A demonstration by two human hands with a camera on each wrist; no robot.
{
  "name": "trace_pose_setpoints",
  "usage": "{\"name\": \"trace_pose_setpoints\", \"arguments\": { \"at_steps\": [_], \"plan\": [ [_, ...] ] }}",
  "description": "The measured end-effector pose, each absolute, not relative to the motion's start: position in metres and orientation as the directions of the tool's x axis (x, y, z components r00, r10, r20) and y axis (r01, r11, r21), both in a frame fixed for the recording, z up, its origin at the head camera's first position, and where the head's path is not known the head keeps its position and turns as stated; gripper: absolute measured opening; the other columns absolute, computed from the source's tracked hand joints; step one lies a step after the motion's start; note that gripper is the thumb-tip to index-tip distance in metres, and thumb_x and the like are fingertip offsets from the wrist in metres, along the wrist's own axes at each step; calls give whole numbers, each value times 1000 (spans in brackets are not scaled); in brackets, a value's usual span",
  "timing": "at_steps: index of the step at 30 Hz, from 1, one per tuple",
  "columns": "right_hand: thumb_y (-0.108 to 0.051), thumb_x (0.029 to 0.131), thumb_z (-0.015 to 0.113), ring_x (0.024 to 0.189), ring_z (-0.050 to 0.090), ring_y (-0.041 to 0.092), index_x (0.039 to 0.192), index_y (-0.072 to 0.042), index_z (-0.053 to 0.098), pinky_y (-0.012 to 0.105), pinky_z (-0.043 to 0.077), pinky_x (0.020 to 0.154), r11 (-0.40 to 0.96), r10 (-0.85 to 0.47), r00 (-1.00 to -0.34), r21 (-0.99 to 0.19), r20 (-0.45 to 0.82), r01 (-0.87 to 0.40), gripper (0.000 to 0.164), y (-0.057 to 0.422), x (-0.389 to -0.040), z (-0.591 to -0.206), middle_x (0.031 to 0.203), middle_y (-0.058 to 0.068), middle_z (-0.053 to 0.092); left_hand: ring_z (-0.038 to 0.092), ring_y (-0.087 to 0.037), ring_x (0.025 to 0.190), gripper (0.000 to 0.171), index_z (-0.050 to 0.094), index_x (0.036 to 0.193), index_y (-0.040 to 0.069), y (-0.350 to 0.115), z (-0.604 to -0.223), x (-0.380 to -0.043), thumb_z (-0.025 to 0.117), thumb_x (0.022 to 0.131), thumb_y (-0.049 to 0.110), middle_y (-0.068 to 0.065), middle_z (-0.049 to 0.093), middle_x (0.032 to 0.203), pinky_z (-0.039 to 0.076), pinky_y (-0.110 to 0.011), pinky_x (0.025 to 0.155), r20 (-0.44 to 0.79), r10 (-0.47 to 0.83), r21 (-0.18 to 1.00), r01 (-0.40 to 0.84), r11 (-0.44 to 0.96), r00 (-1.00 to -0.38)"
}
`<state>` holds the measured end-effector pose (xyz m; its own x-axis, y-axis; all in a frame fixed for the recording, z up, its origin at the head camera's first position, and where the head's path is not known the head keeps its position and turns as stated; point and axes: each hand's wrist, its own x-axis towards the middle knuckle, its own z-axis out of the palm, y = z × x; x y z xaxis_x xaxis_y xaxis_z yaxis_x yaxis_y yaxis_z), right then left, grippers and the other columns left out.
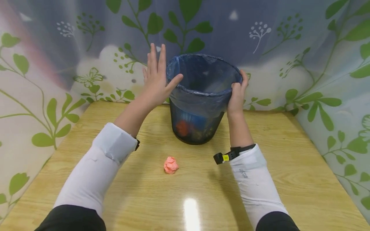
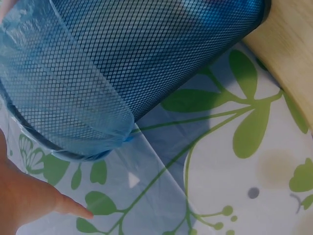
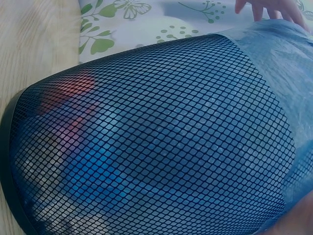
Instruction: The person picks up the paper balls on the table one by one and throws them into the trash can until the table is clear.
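A black mesh wastebasket (image 1: 185, 112) stands at the back of the table, lined with a thin blue bag (image 1: 202, 101) folded over its rim. Red and blue contents show blurred through the mesh in the right wrist view. My right hand (image 1: 237, 96) grips the rim on the right side, thumb on the near side of the edge. At the left of the rim, my left hand (image 1: 157, 80) is raised with its fingers straight and thumb spread; whether it touches the bag I cannot tell. A crumpled pink paper ball (image 1: 171, 165) lies on the table in front of the basket.
The wooden table (image 1: 289, 179) reaches back to a leaf-patterned curtain (image 1: 121, 57), which also runs along both sides. Behind the basket the curtain comes close to its rim. Each wrist wears a dark strap (image 1: 235, 153).
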<state>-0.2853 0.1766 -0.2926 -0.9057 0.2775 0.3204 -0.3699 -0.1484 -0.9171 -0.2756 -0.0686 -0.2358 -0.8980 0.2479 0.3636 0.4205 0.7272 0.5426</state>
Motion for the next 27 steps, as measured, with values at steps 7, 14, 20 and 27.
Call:
{"name": "trace_pose_setpoints", "arguments": {
  "at_steps": [7, 14, 20, 27],
  "plan": [
    [-20, 88, 29, 130, 38, 23, 149, -27, 20, 30, 33, 102, -135, 291, -898, -915, 330, -380, 62, 176, -287, -294, 153, 4, 26, -30, -20, 144, 89, -26, 150, 29, -81, -253, -261, 39, 97, 58, 4, -40, 153, -11, -59, 115, 395, 226, 544, 425, 724, -890],
    [-21, 89, 28, 128, 40, 27, 150, -26, 19, 37, 33, 105, -152, 275, -903, -912, 331, -381, 62, 176, -284, -294, 152, 7, 29, -30, -23, 144, 89, -23, 152, 24, -89, -271, -244, 35, 96, 61, -1, -36, 155, -10, -62, 114, 401, 253, 523, 447, 726, -880],
    [-22, 89, 28, 129, 38, 25, 151, -25, 16, 33, 32, 104, -133, 271, -905, -918, 329, -373, 63, 176, -282, -294, 153, 7, 26, -29, -28, 144, 90, -20, 153, 22, -97, -292, -230, 36, 95, 62, -1, -35, 156, -7, -67, 112, 391, 288, 492, 463, 737, -874],
    [-22, 88, 29, 126, 39, 26, 150, -25, 17, 35, 32, 104, -136, 273, -899, -911, 344, -390, 63, 176, -285, -294, 151, 8, 29, -22, -35, 146, 91, -13, 155, 15, -107, -318, -211, 37, 95, 62, -8, -27, 159, -6, -68, 111, 379, 339, 448, 491, 747, -861]
  ]
}}
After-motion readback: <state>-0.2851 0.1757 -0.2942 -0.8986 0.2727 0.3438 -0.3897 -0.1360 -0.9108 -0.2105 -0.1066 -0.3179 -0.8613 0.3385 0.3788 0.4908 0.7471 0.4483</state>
